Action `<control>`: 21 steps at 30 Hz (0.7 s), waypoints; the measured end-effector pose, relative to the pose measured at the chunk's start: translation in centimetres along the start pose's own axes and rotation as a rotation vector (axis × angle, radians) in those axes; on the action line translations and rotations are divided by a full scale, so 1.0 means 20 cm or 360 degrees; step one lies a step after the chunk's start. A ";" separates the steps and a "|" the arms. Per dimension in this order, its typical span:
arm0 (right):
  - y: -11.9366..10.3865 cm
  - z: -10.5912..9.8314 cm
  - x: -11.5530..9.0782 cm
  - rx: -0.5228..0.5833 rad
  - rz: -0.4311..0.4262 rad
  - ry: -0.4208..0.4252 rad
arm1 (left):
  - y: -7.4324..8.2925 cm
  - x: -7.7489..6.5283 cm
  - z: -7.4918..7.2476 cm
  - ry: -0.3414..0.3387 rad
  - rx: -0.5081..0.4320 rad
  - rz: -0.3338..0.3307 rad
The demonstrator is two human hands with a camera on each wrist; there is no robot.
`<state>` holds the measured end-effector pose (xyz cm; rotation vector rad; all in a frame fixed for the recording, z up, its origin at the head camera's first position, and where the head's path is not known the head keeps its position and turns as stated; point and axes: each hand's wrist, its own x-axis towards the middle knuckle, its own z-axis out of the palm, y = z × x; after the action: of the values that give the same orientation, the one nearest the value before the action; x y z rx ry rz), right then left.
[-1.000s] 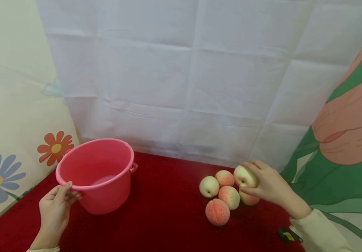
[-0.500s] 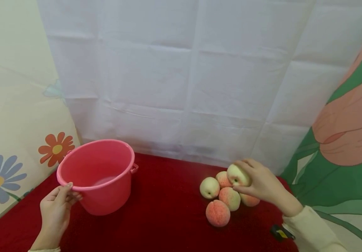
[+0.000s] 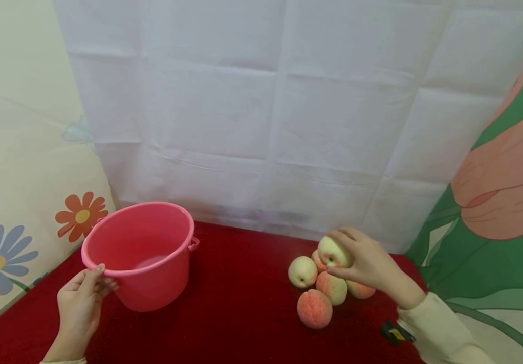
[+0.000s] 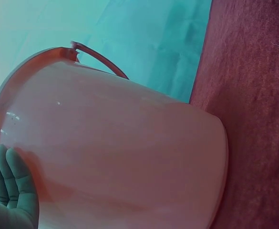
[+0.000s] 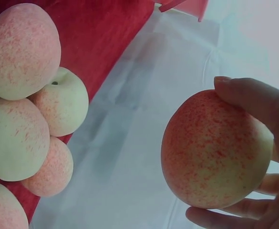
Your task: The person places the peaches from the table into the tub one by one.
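At the left of the head view a pink bucket (image 3: 152, 288) stands upright, its inside bare where it shows. My left hand (image 3: 78, 298) pinches the bucket's near rim between thumb and fingers; in the left wrist view the fingers (image 4: 21, 179) lie against its outer wall. On the right, my right hand (image 3: 371, 260) grips a pale peach (image 3: 333, 251) with a pink blush, raised above the others. Under and beside it lie several peaches: a pale one (image 3: 302, 272), a red one (image 3: 314, 308), a two-toned one (image 3: 332, 287) and one partly hidden (image 3: 360, 289).
Dark red cloth (image 3: 238, 303) covers the table. A white creased sheet (image 3: 252, 126) hangs behind it, with flower-printed cloth on both sides. A small black object with a yellow mark (image 3: 395, 333) is at my right sleeve. The bucket's handle (image 4: 101, 58) hangs at its side.
My right hand has moved left with the peach, from over the rightmost peach to over the back of the group. The left hand and the bucket have stayed nearly still.
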<state>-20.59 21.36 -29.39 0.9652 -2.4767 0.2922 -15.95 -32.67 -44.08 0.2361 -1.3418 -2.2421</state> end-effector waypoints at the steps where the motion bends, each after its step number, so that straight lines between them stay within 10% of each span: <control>1: 0.00 0.00 0.00 -0.0001 -0.0005 0.0004 | -0.04 0.03 -0.04 0.0013 0.0003 0.0004; 13: -0.04 0.01 0.04 0.0027 -0.0064 0.0020 | -0.20 0.17 -0.20 -0.0011 -0.0078 0.0052; 21: -0.07 0.02 0.07 0.0041 -0.0107 0.0000 | -0.15 0.13 -0.15 0.0025 -0.0079 0.0039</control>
<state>-20.72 19.33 -28.99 1.0561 -2.4402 0.3027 -17.97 -35.24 -47.83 0.2182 -1.2723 -2.2459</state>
